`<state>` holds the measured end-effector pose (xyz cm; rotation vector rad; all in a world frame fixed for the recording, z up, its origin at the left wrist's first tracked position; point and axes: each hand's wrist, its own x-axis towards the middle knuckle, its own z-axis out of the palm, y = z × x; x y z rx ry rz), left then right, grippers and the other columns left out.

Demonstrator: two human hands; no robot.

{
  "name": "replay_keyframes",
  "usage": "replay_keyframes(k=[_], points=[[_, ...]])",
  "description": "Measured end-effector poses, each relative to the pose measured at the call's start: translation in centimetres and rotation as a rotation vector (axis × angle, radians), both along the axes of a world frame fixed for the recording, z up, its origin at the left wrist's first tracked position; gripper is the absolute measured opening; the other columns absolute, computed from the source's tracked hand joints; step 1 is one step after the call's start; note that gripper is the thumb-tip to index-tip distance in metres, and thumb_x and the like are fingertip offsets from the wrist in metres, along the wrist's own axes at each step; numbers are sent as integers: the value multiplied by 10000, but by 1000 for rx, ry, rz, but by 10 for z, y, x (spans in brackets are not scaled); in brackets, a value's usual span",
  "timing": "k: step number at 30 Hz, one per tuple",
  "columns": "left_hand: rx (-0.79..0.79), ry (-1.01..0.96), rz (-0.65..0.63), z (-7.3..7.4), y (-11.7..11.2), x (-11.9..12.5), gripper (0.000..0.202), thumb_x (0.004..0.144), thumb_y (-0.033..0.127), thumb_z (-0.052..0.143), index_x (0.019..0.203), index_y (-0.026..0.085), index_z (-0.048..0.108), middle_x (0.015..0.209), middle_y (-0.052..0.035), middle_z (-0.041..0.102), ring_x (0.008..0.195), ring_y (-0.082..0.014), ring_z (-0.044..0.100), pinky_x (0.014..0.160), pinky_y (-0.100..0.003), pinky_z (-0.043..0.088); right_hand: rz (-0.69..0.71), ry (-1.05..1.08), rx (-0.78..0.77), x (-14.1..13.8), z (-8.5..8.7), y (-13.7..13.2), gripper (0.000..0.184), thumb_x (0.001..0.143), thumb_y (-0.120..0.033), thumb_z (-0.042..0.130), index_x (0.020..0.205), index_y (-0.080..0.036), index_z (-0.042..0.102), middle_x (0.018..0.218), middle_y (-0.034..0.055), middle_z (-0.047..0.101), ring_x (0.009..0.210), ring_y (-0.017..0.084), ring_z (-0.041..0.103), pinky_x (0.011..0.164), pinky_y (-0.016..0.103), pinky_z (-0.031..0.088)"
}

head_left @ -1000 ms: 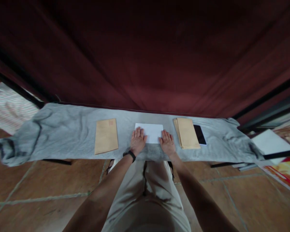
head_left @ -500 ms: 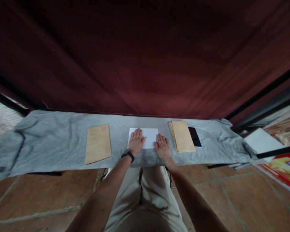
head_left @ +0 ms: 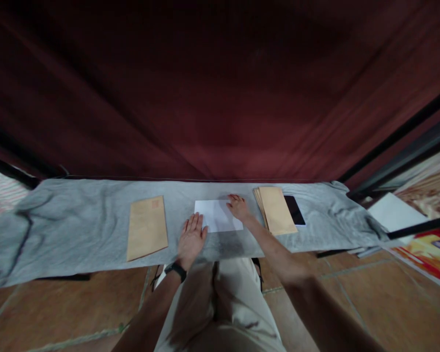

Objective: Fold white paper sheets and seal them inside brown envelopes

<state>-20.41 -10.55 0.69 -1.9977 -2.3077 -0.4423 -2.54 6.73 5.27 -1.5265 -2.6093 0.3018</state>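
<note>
A white sheet of paper (head_left: 218,216), possibly folded, lies on the grey cloth in front of me. My left hand (head_left: 192,238) rests flat with fingers extended at the sheet's left edge, a dark band around its wrist. At the far right corner of the paper is my right hand (head_left: 237,207), its fingers apart and slightly bent, with nothing visible in it. Further left lies a single brown envelope (head_left: 147,229) with a small reddish printed mark. Several brown envelopes (head_left: 277,210) are stacked in a slight fan to the right of my right hand.
A dark-screened phone (head_left: 295,210) lies partly beside the envelope stack. Grey cloth (head_left: 84,220) covers the narrow table. Behind it hangs a dark red curtain (head_left: 220,98). Dark metal bars (head_left: 399,134) and a colourful printed box or sheet (head_left: 432,249) are at the right.
My left hand has slid left and nearer to me, to the paper's edge. My right hand has moved away from me and left, onto the far right corner. The view has shifted slightly.
</note>
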Motion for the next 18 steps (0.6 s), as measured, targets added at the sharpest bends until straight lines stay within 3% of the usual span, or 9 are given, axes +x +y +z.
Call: replay_keyframes(k=[7,11,14,18], points=[[1,0,0,6,2,0,571,1026,394,293,1494,116,466,1575,-136,443,1491,-258,365,1236,-454,294,-9,-29,-107,-15,3,29,410,854,-240,680,1263,-231,686,1339,114,659,1198,276,617,1012,376,468],[21,-36,16,6,3,-1,585,1036,412,271,1482,89,469,1579,-159,432,1487,-266,371,1228,-448,309,0,31,-228,-11,10,42,230,801,-197,687,1004,-236,787,1030,46,776,986,226,693,872,282,506],[58,-102,31,5,3,-3,608,1044,430,243,1502,74,425,1593,-172,407,1477,-266,387,1211,-439,340,-27,138,-313,0,17,42,122,786,-184,674,815,-222,787,840,9,773,841,197,694,773,249,496],[156,-269,66,2,1,-6,619,1051,445,230,1563,108,312,1609,-169,380,1473,-256,395,1184,-436,389,-141,374,-367,22,22,25,154,815,-239,615,850,-177,752,845,29,756,804,195,676,732,261,489]])
